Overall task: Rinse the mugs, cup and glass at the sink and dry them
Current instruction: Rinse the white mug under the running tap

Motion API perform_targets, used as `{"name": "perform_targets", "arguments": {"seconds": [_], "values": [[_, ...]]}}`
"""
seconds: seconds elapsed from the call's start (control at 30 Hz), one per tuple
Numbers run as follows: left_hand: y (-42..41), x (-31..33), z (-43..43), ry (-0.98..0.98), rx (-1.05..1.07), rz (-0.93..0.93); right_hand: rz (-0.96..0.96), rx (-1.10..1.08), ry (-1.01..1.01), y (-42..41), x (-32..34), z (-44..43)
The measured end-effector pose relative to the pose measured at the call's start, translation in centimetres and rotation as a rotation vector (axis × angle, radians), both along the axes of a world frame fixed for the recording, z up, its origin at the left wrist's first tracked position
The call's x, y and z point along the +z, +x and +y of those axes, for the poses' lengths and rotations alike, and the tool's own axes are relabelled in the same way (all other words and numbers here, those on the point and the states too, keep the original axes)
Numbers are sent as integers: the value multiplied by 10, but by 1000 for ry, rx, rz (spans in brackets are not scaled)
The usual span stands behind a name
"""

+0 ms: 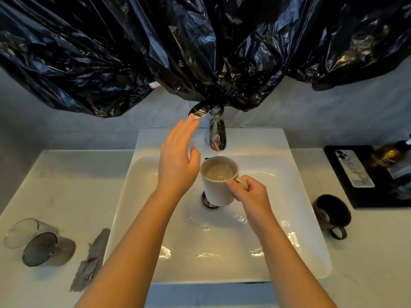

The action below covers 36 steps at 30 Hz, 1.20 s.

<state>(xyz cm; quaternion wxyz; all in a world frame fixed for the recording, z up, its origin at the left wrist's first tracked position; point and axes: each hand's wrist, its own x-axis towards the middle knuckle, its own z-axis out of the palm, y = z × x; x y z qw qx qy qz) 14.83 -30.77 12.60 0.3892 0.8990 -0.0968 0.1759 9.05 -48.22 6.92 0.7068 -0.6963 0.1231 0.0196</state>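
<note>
My right hand (250,192) grips the handle of a white mug (216,190), held upright over the drain of the white sink (295,196). The mug is nearly full of bubbly water and sits just below the chrome faucet spout (217,138). My left hand (178,161) is flat with straight fingers, its fingertips at the faucet lever (198,112). A dark mug (332,213) stands on the counter to the right. At the left, a clear glass (22,232) and a smoky cup (45,250) stand together.
A grey cloth (91,261) lies on the counter left of the sink. A black tray (347,174) at the right holds a phone (353,168) and bottles (387,154). Black plastic sheeting (200,45) hangs over the wall above the faucet.
</note>
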Motion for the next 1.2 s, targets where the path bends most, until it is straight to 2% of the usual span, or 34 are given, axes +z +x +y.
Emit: {"name": "perform_targets", "arguments": {"seconds": [0.13,0.23,0.33,0.47,0.67,0.97,1.2], "values": [[-36,-29,8,-341,20,291,52,4,74,1,-7,-1],[-50,-47,14,-528,-34,483,101,33,262,-2,-11,5],[-57,-51,16,-595,-113,591,168,23,503,-7,-10,16],[-62,-56,18,-533,-116,712,372,-124,822,-16,-14,36],[-67,-60,19,-355,20,757,577,-273,1040,-31,-25,53],[-61,-63,22,-133,90,951,790,-343,1116,-38,-29,65],[-54,-56,28,-79,180,1179,938,-386,1148,-45,-31,71]]}}
